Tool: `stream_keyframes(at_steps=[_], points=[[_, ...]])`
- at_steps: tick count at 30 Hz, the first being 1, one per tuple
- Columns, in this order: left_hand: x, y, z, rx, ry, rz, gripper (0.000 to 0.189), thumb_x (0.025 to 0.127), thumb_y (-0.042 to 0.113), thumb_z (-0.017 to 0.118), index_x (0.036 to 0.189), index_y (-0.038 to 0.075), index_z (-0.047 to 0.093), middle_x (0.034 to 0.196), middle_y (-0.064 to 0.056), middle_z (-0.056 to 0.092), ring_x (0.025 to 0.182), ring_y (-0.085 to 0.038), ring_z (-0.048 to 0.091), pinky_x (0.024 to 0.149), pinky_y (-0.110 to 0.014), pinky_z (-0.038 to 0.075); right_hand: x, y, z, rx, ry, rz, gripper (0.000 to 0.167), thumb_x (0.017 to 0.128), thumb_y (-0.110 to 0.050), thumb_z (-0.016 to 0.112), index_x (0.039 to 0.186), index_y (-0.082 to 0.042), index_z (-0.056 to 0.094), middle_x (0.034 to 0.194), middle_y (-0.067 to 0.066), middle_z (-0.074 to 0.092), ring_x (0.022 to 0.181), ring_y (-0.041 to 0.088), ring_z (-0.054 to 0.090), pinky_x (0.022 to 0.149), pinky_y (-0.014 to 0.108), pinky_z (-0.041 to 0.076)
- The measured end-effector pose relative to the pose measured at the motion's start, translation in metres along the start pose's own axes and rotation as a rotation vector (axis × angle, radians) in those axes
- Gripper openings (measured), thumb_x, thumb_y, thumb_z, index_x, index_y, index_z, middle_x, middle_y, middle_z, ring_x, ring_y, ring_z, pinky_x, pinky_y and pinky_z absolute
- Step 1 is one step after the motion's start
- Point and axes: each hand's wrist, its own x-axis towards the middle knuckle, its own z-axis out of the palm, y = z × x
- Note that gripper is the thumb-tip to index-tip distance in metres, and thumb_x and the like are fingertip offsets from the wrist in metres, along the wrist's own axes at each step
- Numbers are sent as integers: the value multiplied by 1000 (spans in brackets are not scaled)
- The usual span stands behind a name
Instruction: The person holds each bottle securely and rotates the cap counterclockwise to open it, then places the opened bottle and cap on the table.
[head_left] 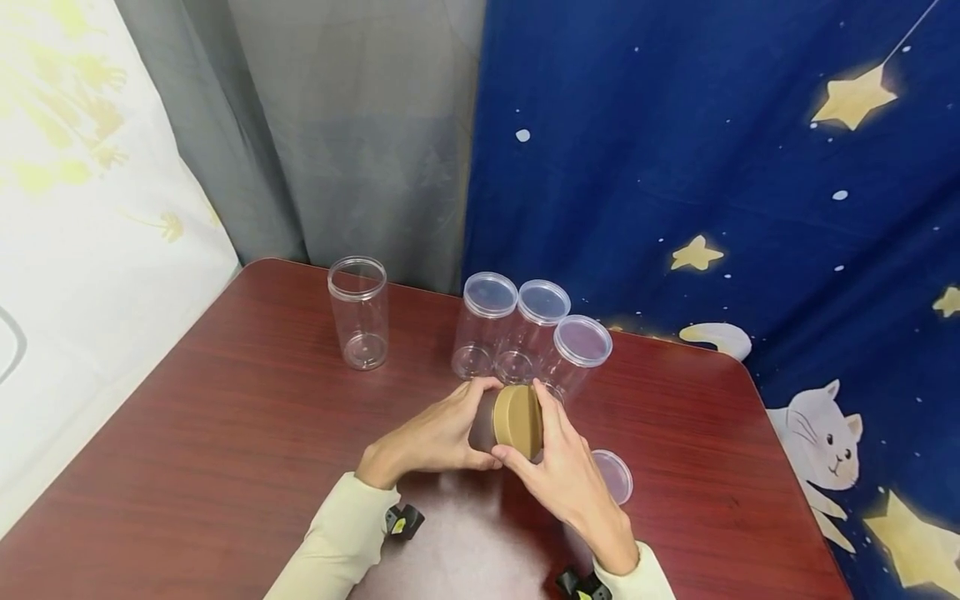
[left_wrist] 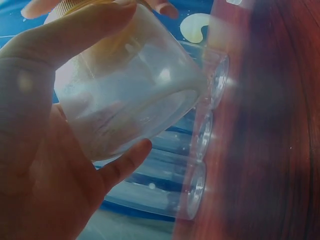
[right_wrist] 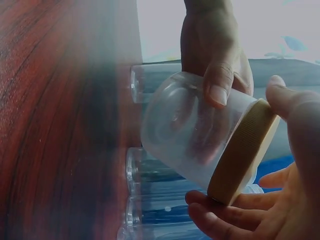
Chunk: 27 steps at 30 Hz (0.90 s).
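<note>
A frosted, see-through jar [right_wrist: 175,125] with a ribbed gold lid [head_left: 517,419] is held tilted above the table, the lid turned toward the right. Around the jar's body curl the fingers and thumb of my left hand [head_left: 442,429]. My right hand [head_left: 566,471] grips the rim of the gold lid between thumb and fingers. The lid sits on the jar's mouth; whether it is tight I cannot tell. Just behind the hands stand three clear jars, the nearest topped by a translucent lid [head_left: 583,340]. Beside my right hand lies a loose translucent lid [head_left: 615,477], partly hidden.
A tall clear jar [head_left: 360,321] without a lid stands upright at the back left of the reddish-brown table [head_left: 225,450]. Grey and blue curtains [head_left: 600,167] hang behind the table's back edge. Black devices [head_left: 405,522] are worn at both wrists.
</note>
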Motion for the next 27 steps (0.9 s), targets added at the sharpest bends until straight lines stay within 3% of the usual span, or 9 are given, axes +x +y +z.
stream_keyframes(at_steps=[5, 12, 19, 27], points=[[0, 2, 0, 13, -14, 6, 102, 71, 41, 87, 149, 7, 31, 145, -10, 45, 133, -19, 44, 111, -39, 39, 1, -1, 2, -15, 44, -12, 90, 82, -57, 73, 153, -19, 33, 144, 4, 51, 102, 29, 67, 80, 43, 55], [4, 6, 5, 28, 39, 52, 126, 57, 47, 94, 153, 3, 26, 151, -13, 40, 139, -22, 39, 115, -40, 34, 2, -1, 1, -44, 108, -48, 84, 81, -53, 75, 148, -16, 41, 141, 3, 53, 94, 26, 68, 75, 39, 55], [6, 7, 8, 132, 144, 155, 98, 66, 51, 87, 141, 5, 43, 128, -5, 56, 115, -15, 52, 102, -34, 46, 3, -1, -5, -32, 137, -124, 84, 78, -51, 79, 145, -14, 46, 141, 5, 53, 116, 25, 62, 85, 43, 56], [7, 8, 9, 140, 166, 188, 91, 65, 46, 85, 137, 5, 47, 124, -3, 58, 113, -14, 53, 100, -31, 46, 4, 1, -9, -1, 167, -194, 85, 72, -44, 85, 143, -13, 51, 137, 7, 57, 120, 24, 60, 90, 44, 54]])
